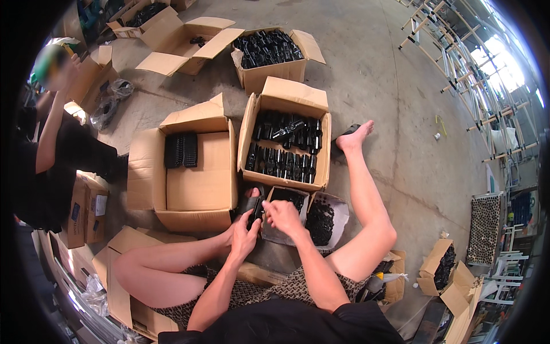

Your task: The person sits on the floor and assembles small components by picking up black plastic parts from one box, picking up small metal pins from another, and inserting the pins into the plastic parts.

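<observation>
My left hand (243, 236) grips a black plastic part (257, 212), held upright between my legs. Close by on its right, my right hand (282, 215) has its fingers pinched at the part's upper end; anything between them is too small to make out. Just beyond my right hand sits a small box of black pieces (295, 198). Beside it, a pale-lined box (339, 225) holds a heap of tiny black pieces. Farther out, a large carton (325, 117) contains rows of glossy black parts (286, 163). To its left, another open carton (197, 192) has black parts (181, 150) stacked in its far left corner.
A full carton of black parts (268, 49) and a nearly bare carton (189, 49) stand farther off. Another person (51, 126) sits at the left among boxes. Metal racks (464, 74) rise at the right. A small carton (438, 266) lies at the lower right.
</observation>
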Action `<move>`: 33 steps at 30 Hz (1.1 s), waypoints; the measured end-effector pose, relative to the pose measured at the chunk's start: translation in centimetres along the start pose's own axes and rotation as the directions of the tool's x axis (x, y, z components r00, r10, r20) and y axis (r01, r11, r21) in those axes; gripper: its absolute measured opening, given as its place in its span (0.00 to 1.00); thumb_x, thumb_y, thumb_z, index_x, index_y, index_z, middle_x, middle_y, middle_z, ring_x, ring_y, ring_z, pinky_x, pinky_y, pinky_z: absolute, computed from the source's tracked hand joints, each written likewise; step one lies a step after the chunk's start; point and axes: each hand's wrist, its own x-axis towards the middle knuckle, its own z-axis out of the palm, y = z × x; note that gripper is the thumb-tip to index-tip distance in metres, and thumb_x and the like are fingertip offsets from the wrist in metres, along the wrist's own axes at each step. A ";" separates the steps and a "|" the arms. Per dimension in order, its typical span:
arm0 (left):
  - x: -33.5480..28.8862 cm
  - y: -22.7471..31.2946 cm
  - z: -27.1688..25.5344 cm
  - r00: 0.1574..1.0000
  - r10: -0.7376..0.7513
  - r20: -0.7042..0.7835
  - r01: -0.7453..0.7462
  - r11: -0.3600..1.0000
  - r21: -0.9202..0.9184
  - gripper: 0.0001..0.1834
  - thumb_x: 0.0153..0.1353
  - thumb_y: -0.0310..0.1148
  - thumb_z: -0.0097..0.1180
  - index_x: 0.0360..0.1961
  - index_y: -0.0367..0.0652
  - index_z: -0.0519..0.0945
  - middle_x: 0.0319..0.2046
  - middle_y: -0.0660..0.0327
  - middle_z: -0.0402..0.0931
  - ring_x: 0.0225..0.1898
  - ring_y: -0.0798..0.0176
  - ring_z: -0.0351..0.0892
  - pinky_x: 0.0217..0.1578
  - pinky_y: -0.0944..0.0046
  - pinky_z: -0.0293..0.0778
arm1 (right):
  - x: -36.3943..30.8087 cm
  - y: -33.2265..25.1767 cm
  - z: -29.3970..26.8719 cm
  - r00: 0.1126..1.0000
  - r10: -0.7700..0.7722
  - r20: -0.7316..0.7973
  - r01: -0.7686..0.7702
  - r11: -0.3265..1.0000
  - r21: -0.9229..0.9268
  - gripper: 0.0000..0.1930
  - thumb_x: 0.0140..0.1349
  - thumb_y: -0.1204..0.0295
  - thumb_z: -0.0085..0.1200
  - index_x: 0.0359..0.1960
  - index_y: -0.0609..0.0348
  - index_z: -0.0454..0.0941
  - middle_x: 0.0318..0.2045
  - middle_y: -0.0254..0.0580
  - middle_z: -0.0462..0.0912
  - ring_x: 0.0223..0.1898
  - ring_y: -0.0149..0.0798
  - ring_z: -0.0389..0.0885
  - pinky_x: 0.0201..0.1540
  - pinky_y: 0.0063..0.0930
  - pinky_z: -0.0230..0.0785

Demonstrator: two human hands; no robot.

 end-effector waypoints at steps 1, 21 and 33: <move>0.1 -0.4 -0.3 1.000 -0.028 0.015 0.028 0.999 -0.034 0.24 0.68 0.32 0.54 0.62 0.33 0.70 0.34 0.60 0.80 0.32 0.73 0.78 0.28 0.70 0.74 | 1.2 -0.3 -0.9 0.994 -0.022 -0.104 0.023 1.000 0.015 0.27 0.71 0.51 0.48 0.24 0.63 0.81 0.16 0.42 0.82 0.16 0.34 0.82 0.23 0.31 0.75; 0.4 -1.1 -0.3 0.984 -0.156 0.084 0.163 0.983 -0.085 0.28 0.69 0.30 0.54 0.67 0.31 0.63 0.42 0.56 0.81 0.33 0.69 0.81 0.28 0.71 0.76 | 28.8 -2.6 -7.1 0.747 0.216 -0.629 -0.396 0.904 -0.159 0.20 0.55 0.55 0.62 0.34 0.63 0.86 0.38 0.58 0.86 0.43 0.55 0.86 0.47 0.45 0.79; 0.8 1.2 -0.7 0.980 -0.194 0.037 0.197 0.949 -0.246 0.30 0.70 0.33 0.54 0.67 0.29 0.62 0.42 0.53 0.81 0.35 0.66 0.82 0.31 0.69 0.78 | 27.7 -0.5 -10.8 0.917 -0.034 -0.397 -0.208 0.810 -0.549 0.28 0.59 0.47 0.60 0.34 0.67 0.85 0.35 0.60 0.86 0.41 0.57 0.86 0.44 0.46 0.78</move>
